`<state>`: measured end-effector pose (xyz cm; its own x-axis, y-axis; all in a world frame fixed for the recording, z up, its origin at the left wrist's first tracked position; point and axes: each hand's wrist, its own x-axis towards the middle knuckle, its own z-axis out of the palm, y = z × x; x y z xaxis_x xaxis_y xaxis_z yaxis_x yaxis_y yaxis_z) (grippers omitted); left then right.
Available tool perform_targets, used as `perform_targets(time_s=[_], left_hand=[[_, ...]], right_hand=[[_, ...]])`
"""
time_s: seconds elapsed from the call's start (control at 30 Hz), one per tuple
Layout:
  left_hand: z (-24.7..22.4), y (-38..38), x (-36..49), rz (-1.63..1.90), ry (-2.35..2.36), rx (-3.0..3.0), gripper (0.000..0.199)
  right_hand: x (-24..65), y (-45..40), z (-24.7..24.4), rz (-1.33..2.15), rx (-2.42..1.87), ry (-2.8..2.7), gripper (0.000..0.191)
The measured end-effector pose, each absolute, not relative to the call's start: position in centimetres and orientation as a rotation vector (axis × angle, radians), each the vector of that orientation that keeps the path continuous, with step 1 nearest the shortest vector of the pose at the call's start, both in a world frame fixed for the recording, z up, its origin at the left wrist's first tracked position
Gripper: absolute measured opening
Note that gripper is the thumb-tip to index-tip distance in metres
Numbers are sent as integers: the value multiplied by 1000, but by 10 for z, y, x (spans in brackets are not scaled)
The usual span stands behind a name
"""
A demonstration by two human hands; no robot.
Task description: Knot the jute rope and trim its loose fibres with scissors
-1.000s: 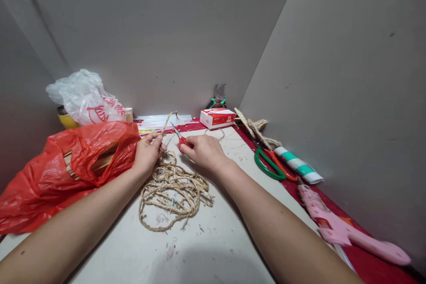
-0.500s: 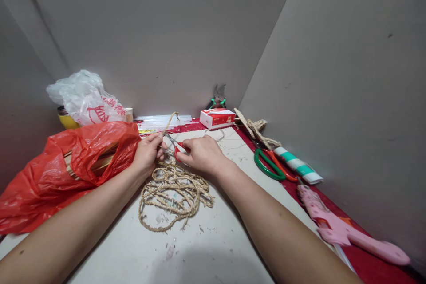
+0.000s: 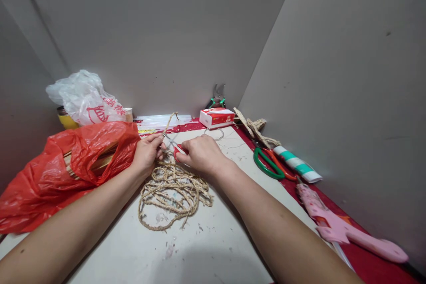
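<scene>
A braided straw rope (image 3: 176, 218) lies in a loose tangle on the pale board, and one end of it sticks up past my fingers. My left hand (image 3: 148, 151) is closed, pinching that rope near its raised end. Small red-handled scissors (image 3: 176, 147) are gripped in my right hand (image 3: 202, 153). Their blades point to the left and reach the rope just beside my left fingertips. Whether the blades have cut into the rope, I cannot tell.
At the left, a red plastic bag (image 3: 109, 142) holds thin wooden strips, with a white bag (image 3: 89, 97) behind. Pruning shears (image 3: 218, 95) and a red-white box (image 3: 217, 118) stand at the back. Green-handled scissors (image 3: 266, 164) and a pink glue gun (image 3: 349, 229) lie right.
The scissors' blades have closed slightly around the rope, their handles drawing nearer together. Both hands keep nearly the same place, and the rope's tangle lies as before.
</scene>
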<state>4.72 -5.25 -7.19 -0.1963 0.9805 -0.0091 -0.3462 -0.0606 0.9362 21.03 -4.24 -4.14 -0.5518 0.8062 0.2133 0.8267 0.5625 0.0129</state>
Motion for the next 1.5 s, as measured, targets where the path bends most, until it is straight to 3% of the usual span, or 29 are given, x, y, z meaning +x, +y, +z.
perform_targets(time_s=[1.0,1.1,1.33,1.5], left_hand=[[-74,-52,47,1540,1123,926,32],[-73,-52,47,1536,1109,918,30],[-66,-58,50,1367,1006,995,26],[-61,-65,56,1208,976,1072,23]], right_hand=[[212,-36,-48,4,-1408,-2490,34],[213,-29,-57,211,-1395,-2335,32],[207,-24,-62,1241,-889,-1658,42],[209,-25,-52,1490,-775,-1473,45]])
